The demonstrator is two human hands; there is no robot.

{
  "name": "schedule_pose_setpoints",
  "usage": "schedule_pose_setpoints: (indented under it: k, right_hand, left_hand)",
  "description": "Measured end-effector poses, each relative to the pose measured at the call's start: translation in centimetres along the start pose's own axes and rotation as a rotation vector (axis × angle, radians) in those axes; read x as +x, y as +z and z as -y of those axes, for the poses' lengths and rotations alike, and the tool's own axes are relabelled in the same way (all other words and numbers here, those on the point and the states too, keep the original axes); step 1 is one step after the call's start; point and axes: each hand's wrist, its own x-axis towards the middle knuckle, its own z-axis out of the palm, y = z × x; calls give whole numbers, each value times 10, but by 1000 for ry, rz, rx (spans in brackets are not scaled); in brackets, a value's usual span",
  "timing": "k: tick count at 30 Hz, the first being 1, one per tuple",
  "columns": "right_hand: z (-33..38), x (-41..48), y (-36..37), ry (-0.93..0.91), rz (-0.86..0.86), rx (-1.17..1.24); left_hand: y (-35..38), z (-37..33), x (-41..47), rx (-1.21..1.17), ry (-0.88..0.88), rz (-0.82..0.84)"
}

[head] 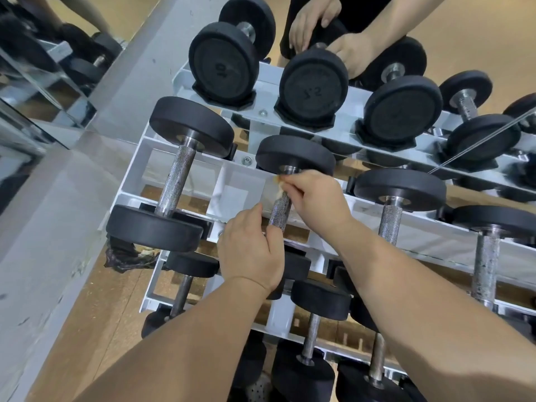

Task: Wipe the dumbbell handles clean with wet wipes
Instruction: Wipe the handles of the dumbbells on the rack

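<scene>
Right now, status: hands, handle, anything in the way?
Right hand pinches wipe on dumbbell handle, far end. Left hand grips handle's near end. Neighbouring dumbbells clear of both hands.

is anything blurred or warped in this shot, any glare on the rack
Head view: the wide lens bows the rack rails toward the frame edges; the right hand and its wipe are slightly motion-smeared; the handle under them is sharp; lighting is soft, with no harsh glare.
</scene>
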Motion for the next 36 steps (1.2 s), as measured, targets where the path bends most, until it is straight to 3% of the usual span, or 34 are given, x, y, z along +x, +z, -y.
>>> schedule_pose_setpoints:
  k: [2, 7, 9, 12, 14, 19, 21, 26, 28, 32, 36]
  right_hand:
    - [3, -6, 1, 43, -18, 20]
    - [16, -39, -7, -183, 277, 117]
    - [9, -25, -5, -172, 198, 89]
    - [-1, -2, -2, 52, -9, 33]
    - [0, -7, 0, 142, -44, 67]
    - [18, -51, -6, -65, 236, 176]
    - [14, -38, -6, -85, 195, 104]
    - [14, -9, -3, 130, 31, 14]
    - [20, -19, -2, 101, 58, 25]
    - [27, -30, -6, -34, 277, 2]
    - [27, -14, -11, 59, 202, 25]
  left_hand:
    - [0, 0, 1, 10, -3, 6]
    - [-1, 0, -1, -8, 0, -6]
    - [-1, 0, -2, -17, 5, -19]
    - [-1, -1, -2, -13, 15, -21]
    - [-1, 0, -2, 6, 6, 3]
    - [-2, 2, -1, 8, -18, 40]
    - [-4, 2, 0, -13, -28, 45]
    - [-5, 22, -5, -219, -92, 31]
    - [2, 30, -9, -168, -161, 21]
    - [13, 31, -9, -160, -132, -42]
    - [10, 32, -9, -176, -105, -50]
